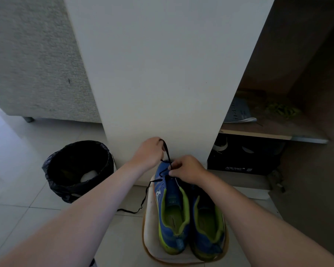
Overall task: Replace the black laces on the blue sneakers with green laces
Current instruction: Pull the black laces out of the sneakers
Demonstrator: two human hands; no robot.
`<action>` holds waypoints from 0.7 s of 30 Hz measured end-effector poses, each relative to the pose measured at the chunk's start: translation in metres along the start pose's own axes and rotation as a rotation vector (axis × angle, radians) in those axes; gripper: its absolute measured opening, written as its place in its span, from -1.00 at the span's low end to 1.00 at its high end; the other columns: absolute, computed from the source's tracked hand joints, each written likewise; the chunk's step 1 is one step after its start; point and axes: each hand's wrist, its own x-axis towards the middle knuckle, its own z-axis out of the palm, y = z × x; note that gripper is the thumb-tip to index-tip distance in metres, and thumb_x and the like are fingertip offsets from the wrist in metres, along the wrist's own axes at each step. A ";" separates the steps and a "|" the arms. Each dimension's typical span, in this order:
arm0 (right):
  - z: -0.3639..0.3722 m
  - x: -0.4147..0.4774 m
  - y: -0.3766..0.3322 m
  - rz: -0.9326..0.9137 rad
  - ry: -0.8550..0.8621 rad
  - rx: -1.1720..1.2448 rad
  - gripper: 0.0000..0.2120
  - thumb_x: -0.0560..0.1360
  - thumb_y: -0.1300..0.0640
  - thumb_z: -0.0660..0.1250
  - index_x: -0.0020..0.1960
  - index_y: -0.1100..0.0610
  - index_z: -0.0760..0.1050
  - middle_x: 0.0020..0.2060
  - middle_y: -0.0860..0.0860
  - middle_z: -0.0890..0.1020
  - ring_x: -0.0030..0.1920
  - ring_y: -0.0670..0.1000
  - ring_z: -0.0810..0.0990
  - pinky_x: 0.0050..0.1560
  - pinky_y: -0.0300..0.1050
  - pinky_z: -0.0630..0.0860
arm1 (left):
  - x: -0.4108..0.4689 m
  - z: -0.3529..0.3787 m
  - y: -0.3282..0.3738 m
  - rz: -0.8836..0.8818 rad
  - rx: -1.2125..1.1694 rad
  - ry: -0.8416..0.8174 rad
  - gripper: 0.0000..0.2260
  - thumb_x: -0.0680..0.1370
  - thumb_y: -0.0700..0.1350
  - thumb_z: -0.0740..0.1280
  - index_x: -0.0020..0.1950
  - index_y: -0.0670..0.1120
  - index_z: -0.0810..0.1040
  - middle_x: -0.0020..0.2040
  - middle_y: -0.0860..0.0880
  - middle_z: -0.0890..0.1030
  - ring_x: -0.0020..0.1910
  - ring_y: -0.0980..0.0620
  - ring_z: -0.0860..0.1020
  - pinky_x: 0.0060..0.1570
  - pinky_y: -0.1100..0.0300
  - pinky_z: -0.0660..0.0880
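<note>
Two blue sneakers with lime-green lining stand side by side on a white stool point(152, 239), toes pointing away from me. On the left sneaker point(170, 205) a black lace point(167, 153) runs up from the toe-end eyelets into my left hand point(149, 153), which pinches it raised above the shoe. Its other end point(143, 199) trails off the shoe's left side down to the floor. My right hand point(187, 169) grips the left sneaker's front at the eyelets. The right sneaker point(208, 224) is partly hidden under my right forearm. Green laces point(281, 110) lie in a heap on the cabinet shelf.
A bin lined with a black bag point(79, 168) stands on the tiled floor to the left. A white cabinet panel point(162, 74) rises right behind the stool. The open cabinet at right holds a grey shoe point(239, 112) and a black shoebox point(245, 157).
</note>
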 end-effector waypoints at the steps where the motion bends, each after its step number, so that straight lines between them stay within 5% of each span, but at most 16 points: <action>1: 0.001 -0.002 0.001 -0.002 -0.025 -0.065 -0.81 0.47 0.13 0.48 0.07 0.08 0.70 -0.12 -0.08 0.67 -0.08 -0.12 0.59 -0.12 -0.32 0.41 | 0.002 -0.001 0.001 -0.047 -0.149 0.085 -0.76 0.63 -0.20 0.10 -0.12 -0.15 0.53 -0.17 -0.17 0.62 -0.25 -0.10 0.51 -0.17 0.07 0.44; 4: 0.001 -0.002 0.005 0.002 -0.040 -0.178 -0.82 0.50 0.09 0.44 0.07 0.06 0.71 0.02 -0.06 0.71 -0.05 -0.11 0.57 -0.05 -0.28 0.41 | 0.004 -0.008 -0.002 -0.078 -0.300 0.293 -0.70 0.66 -0.10 0.05 -0.12 -0.14 0.51 -0.25 -0.09 0.61 -0.32 -0.05 0.50 -0.23 0.07 0.43; 8: 0.002 0.002 0.007 -0.007 -0.022 -0.211 -0.83 0.55 0.05 0.40 0.04 0.10 0.71 -0.06 0.00 0.71 -0.09 -0.05 0.57 -0.10 -0.24 0.40 | -0.001 -0.010 -0.011 0.047 0.176 0.254 -0.76 0.62 -0.11 0.09 0.17 0.02 0.50 0.14 0.00 0.56 0.00 -0.08 0.56 -0.03 0.01 0.52; 12: 0.004 0.006 0.008 -0.042 0.028 -0.181 -0.82 0.56 0.05 0.39 -0.22 0.01 0.60 -0.34 -0.09 0.56 -0.18 -0.02 0.56 -0.21 -0.19 0.35 | -0.004 -0.001 -0.012 0.180 0.476 0.129 -0.51 0.49 -0.22 0.23 0.41 0.07 0.37 0.36 -0.01 0.35 0.17 -0.11 0.49 0.05 0.06 0.47; 17: -0.001 0.007 -0.003 -0.117 0.141 0.038 -0.72 0.58 0.12 0.38 -0.31 -0.04 0.52 -0.42 -0.19 0.48 -0.36 -0.19 0.44 -0.34 -0.32 0.33 | -0.003 0.011 -0.011 0.332 0.458 -0.199 -0.65 0.59 -0.18 0.23 0.33 0.09 0.50 0.27 0.03 0.55 0.22 -0.02 0.51 0.12 0.07 0.49; 21: -0.003 0.008 -0.003 -0.098 0.169 0.122 -0.88 0.55 0.12 0.41 -0.10 0.12 0.68 -0.28 -0.07 0.62 -0.24 -0.12 0.55 -0.21 -0.21 0.42 | 0.003 0.009 -0.014 0.298 0.512 -0.189 -0.76 0.65 -0.10 0.18 0.13 -0.06 0.64 0.05 -0.05 0.64 0.02 -0.06 0.56 -0.10 0.13 0.45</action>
